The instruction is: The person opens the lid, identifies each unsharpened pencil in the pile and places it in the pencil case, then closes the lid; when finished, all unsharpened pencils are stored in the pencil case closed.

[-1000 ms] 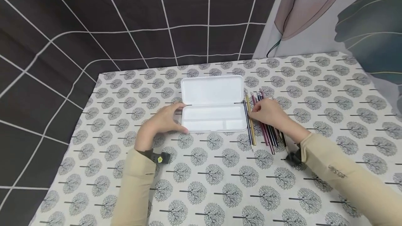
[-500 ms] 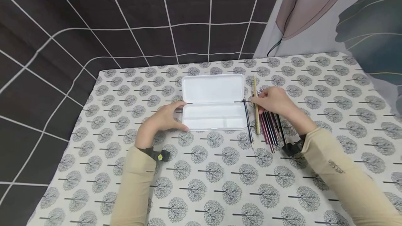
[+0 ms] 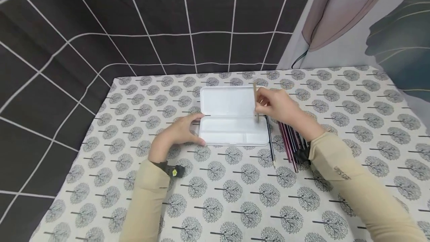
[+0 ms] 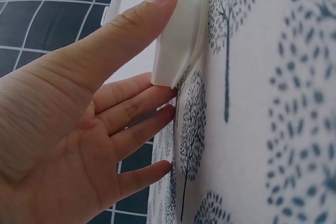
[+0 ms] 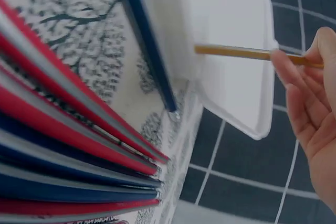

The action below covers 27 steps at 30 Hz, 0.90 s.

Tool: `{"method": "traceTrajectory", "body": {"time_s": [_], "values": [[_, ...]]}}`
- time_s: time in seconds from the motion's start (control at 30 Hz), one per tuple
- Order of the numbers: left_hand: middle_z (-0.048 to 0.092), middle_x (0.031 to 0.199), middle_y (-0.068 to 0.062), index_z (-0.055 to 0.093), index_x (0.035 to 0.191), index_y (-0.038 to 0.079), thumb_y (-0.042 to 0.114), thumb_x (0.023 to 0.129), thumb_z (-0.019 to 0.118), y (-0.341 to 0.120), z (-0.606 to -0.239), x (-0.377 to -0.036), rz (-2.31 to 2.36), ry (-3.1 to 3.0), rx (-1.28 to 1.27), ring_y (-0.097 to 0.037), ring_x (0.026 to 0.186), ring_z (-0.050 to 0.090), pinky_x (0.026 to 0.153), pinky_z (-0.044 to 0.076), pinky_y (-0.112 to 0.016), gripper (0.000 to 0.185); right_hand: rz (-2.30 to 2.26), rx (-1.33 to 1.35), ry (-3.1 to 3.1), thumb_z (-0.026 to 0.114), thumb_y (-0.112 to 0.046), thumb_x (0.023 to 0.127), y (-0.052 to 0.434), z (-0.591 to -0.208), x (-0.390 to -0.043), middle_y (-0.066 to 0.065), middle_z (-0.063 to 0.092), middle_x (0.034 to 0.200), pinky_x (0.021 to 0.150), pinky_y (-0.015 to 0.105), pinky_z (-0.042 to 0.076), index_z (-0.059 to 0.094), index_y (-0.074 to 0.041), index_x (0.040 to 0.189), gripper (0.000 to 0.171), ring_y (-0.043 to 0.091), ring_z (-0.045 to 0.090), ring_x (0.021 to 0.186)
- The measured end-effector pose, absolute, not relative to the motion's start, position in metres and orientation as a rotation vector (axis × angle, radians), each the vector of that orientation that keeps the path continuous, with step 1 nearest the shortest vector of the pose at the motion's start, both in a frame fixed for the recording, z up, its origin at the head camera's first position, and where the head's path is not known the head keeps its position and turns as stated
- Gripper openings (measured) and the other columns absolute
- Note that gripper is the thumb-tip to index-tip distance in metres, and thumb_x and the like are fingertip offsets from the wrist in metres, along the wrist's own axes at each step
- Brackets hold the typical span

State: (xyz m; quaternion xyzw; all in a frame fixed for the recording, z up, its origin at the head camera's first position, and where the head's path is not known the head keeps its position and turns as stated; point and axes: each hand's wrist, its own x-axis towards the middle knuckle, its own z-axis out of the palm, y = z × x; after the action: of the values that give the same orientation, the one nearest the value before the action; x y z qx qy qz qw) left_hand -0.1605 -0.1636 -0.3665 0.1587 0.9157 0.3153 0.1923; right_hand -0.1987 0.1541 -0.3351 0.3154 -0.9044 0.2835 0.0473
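Observation:
A white pencil case point(image 3: 221, 137) lies on the cloth with its lid point(image 3: 228, 100) up and its compartments showing. At its left end my left hand point(image 3: 178, 132) holds the case, thumb point(image 4: 152, 6) on the front wall and fingers round toward the back corner. Over the case's right end, my right hand point(image 3: 277, 104) pinches a yellow pencil point(image 5: 236, 52) between thumb and fingers. The pencil is raised, its lower end above the back compartment. A dark blue pencil point(image 3: 270, 141) lies against the case's right side.
Right of the case, under my right wrist, several dark red and blue pencils point(image 3: 289, 145) lie side by side. Tree-patterned cloth point(image 3: 235, 197) covers the table. A dark gridded curtain point(image 3: 161, 18) hangs behind it.
My right hand has taken the yellow pencil up from beside the dark blue one and carried it left over the case. My left hand stays at the case's left end.

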Motion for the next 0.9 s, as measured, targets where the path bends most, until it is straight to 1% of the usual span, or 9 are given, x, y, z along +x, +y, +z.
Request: {"method": "traceTrajectory", "body": {"time_s": [0.1,0.2,0.33,0.4,0.5,0.63,0.77,0.9], "values": [[0.045,0.141,-0.01,0.039,0.141,0.017,0.036,0.059,0.086,-0.163,-0.366,-0.163,0.869,2.576,0.44,-0.03,0.129,0.04,0.109,0.028,-0.05,0.096,0.824,1.162,-2.776,0.068,-0.006,0.08,0.145,-0.34,-0.197,0.003,0.067,0.08,0.062,0.024,0.055,0.062,-0.006,0.092,0.014,0.013,0.063,0.071],[0.044,0.141,-0.01,0.039,0.141,0.017,0.037,0.059,0.087,-0.163,-0.366,-0.166,0.856,2.573,0.438,-0.03,0.13,0.039,0.109,0.028,-0.05,0.096,0.798,1.333,-2.807,0.069,-0.006,0.079,0.134,-0.345,-0.196,-0.002,0.063,0.078,0.06,0.019,0.052,0.064,-0.006,0.092,0.014,0.008,0.057,0.069],[0.042,0.142,-0.011,0.038,0.141,0.017,0.038,0.059,0.086,-0.163,-0.366,-0.169,0.847,2.566,0.428,-0.03,0.131,0.037,0.109,0.028,-0.05,0.098,0.639,1.418,-2.812,0.066,-0.004,0.077,0.118,-0.353,-0.197,-0.003,0.054,0.07,0.053,0.02,0.045,0.061,-0.006,0.085,0.01,0.007,0.046,0.059],[0.042,0.143,-0.011,0.037,0.141,0.017,0.039,0.059,0.086,-0.163,-0.366,-0.169,0.843,2.563,0.421,-0.03,0.131,0.037,0.109,0.028,-0.05,0.098,0.534,1.428,-2.816,0.063,-0.003,0.077,0.112,-0.356,-0.199,-0.002,0.05,0.068,0.051,0.02,0.043,0.058,-0.006,0.082,0.008,0.008,0.043,0.056],[0.042,0.143,-0.01,0.038,0.141,0.018,0.038,0.06,0.086,-0.162,-0.367,-0.169,0.847,2.556,0.413,-0.03,0.132,0.037,0.11,0.028,-0.049,0.097,0.449,1.433,-2.869,0.063,-0.001,0.077,0.106,-0.359,-0.2,-0.001,0.048,0.067,0.052,0.02,0.043,0.055,-0.006,0.078,0.009,0.009,0.043,0.057],[0.042,0.142,-0.01,0.039,0.141,0.019,0.038,0.059,0.087,-0.163,-0.369,-0.168,0.848,2.562,0.406,-0.03,0.131,0.037,0.109,0.029,-0.05,0.097,0.4,1.386,-2.95,0.064,0.0,0.08,0.098,-0.359,-0.198,0.001,0.051,0.068,0.056,0.023,0.047,0.056,-0.005,0.077,0.009,0.013,0.049,0.06],[0.042,0.143,-0.009,0.039,0.141,0.019,0.038,0.059,0.087,-0.165,-0.369,-0.167,0.854,2.567,0.404,-0.029,0.131,0.037,0.109,0.028,-0.05,0.097,0.363,1.307,-2.985,0.061,-0.003,0.085,0.094,-0.357,-0.195,0.004,0.056,0.072,0.062,0.027,0.053,0.059,-0.004,0.08,0.005,0.017,0.057,0.065],[0.041,0.144,-0.009,0.038,0.141,0.02,0.039,0.059,0.086,-0.166,-0.37,-0.165,0.853,2.562,0.401,-0.029,0.132,0.036,0.11,0.027,-0.05,0.097,0.505,1.239,-3.064,0.061,-0.006,0.085,0.105,-0.35,-0.195,0.002,0.057,0.072,0.06,0.026,0.051,0.062,-0.003,0.086,0.003,0.015,0.054,0.064]]}}
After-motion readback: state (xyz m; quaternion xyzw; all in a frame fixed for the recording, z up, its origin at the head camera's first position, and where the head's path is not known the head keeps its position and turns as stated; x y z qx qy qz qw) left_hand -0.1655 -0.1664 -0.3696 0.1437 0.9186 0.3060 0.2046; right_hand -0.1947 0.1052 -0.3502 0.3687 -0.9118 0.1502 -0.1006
